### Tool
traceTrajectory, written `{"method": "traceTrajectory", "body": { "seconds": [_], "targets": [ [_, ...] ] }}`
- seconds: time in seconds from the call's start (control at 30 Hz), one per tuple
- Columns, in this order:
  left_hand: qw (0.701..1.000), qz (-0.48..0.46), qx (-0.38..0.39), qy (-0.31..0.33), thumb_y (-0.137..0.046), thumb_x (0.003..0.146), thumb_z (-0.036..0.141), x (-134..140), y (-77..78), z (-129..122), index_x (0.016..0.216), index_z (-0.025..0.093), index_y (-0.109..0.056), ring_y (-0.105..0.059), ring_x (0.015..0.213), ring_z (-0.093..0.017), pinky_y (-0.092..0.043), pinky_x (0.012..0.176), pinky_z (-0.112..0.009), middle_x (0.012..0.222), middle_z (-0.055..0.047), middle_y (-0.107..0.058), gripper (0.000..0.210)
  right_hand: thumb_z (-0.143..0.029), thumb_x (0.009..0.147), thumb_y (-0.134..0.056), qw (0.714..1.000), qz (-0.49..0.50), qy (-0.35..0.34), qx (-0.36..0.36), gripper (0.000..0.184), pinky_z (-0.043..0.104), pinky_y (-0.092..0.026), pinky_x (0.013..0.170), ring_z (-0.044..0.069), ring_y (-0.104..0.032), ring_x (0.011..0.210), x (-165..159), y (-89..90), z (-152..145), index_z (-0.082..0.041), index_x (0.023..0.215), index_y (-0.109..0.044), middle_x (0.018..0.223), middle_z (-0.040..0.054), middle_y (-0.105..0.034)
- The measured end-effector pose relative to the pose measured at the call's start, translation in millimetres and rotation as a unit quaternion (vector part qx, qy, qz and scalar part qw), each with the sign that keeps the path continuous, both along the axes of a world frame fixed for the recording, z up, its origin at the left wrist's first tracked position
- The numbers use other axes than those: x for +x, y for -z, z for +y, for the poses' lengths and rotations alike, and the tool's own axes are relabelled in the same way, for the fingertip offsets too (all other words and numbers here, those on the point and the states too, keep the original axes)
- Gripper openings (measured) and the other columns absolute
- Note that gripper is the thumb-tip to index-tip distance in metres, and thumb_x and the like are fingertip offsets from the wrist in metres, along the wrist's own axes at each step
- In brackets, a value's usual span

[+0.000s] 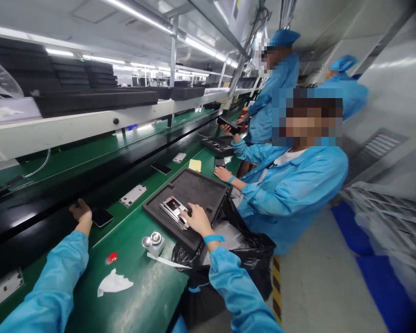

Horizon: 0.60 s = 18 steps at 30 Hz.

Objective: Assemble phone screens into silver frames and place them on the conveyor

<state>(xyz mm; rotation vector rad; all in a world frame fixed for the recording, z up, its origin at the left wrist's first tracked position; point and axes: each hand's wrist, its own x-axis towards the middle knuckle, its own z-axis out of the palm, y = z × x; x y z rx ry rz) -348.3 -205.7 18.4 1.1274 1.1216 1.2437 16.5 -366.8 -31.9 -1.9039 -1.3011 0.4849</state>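
My left hand (81, 212) is over the dark conveyor belt (48, 203), its fingers partly spread and nothing visible in them. Right beside it lies a phone with a black glass face (102, 217), at the belt's edge. My right hand (198, 219) has its fingers on the near right end of a small stack of silver phone frames (175, 210), gripping an edge there. That stack rests in a black foam tray (201, 187). Part of the right fingertips' contact is too small to make out.
A silver phone frame (133, 195) and a black phone panel (161, 167) lie along the belt. On the green bench (135, 296) are a metal-topped bottle (155, 244), a torn white scrap (115, 282) and a red piece (111, 257). A black bag (260, 245) hangs beside a seated co-worker (287, 185).
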Motion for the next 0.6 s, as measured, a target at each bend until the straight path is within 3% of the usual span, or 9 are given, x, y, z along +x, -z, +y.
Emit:
{"method": "traceTrajectory", "body": {
  "seconds": [0.13, 0.23, 0.33, 0.4, 0.47, 0.6],
  "targets": [
    [0.978, 0.141, 0.104, -0.116, -0.072, 0.105, 0.040, 49, -6.3, 37, 0.143, 0.017, -0.065, -0.070, 0.123, -0.029, -0.063, 0.102, -0.051, 0.143, -0.014, -0.066, 0.045, -0.039, 0.086, -0.090, 0.996, -0.066, -0.013, -0.055, 0.037, 0.055, -0.050, 0.112, 0.042, -0.061, 0.131, 14, 23.1, 13, -0.015, 0.113, -0.078, 0.130, 0.0211, -0.068],
    [0.949, 0.245, 0.155, -0.123, -0.071, 0.106, 0.041, 126, -5.6, 95, 0.143, 0.016, -0.065, -0.069, 0.125, -0.030, -0.059, 0.106, -0.055, 0.147, -0.015, -0.065, 0.045, -0.049, 0.084, -0.091, 0.984, -0.151, -0.064, -0.069, 0.053, 0.055, -0.051, 0.106, 0.040, -0.061, 0.126, 21, 35.0, 10, -0.018, 0.123, -0.075, 0.134, 0.0190, -0.067],
    [0.917, 0.363, 0.155, -0.065, -0.071, 0.104, 0.048, 233, 10.0, 161, 0.148, 0.018, -0.063, -0.062, 0.139, -0.034, -0.051, 0.118, -0.061, 0.154, -0.017, -0.061, 0.054, -0.050, 0.079, -0.096, 0.982, -0.152, -0.087, -0.066, 0.067, 0.059, -0.053, 0.104, 0.041, -0.063, 0.123, 26, 41.3, 2, -0.019, 0.132, -0.070, 0.138, 0.0180, -0.067],
    [0.887, 0.441, 0.138, 0.001, -0.070, 0.102, 0.054, 310, 27.6, 197, 0.159, 0.015, -0.055, -0.051, 0.152, -0.040, -0.034, 0.129, -0.068, 0.163, -0.022, -0.055, 0.071, -0.042, 0.075, -0.099, 0.988, -0.105, -0.085, -0.075, 0.067, 0.061, -0.053, 0.106, 0.041, -0.064, 0.123, 27, 43.5, -3, -0.021, 0.131, -0.070, 0.139, 0.0159, -0.068],
    [0.854, 0.500, 0.128, 0.066, -0.079, 0.094, 0.049, 382, 47.1, 222, 0.167, 0.010, -0.045, -0.036, 0.163, -0.048, -0.021, 0.134, -0.067, 0.169, -0.031, -0.046, 0.090, -0.033, 0.073, -0.099, 0.992, -0.057, -0.076, -0.082, 0.067, 0.063, -0.052, 0.110, 0.040, -0.066, 0.125, 27, 46.7, -6, -0.024, 0.131, -0.069, 0.139, 0.0138, -0.068],
    [0.804, 0.561, 0.130, 0.150, -0.080, 0.089, 0.052, 488, 78.0, 251, 0.177, 0.009, -0.025, -0.021, 0.167, -0.054, -0.007, 0.134, -0.071, 0.176, -0.033, -0.035, 0.112, -0.029, 0.069, -0.101, 0.994, -0.012, -0.062, -0.086, 0.074, 0.067, -0.055, 0.110, 0.042, -0.070, 0.124, 28, 61.7, -11, -0.026, 0.134, -0.067, 0.137, 0.0138, -0.071]
  ]
}}
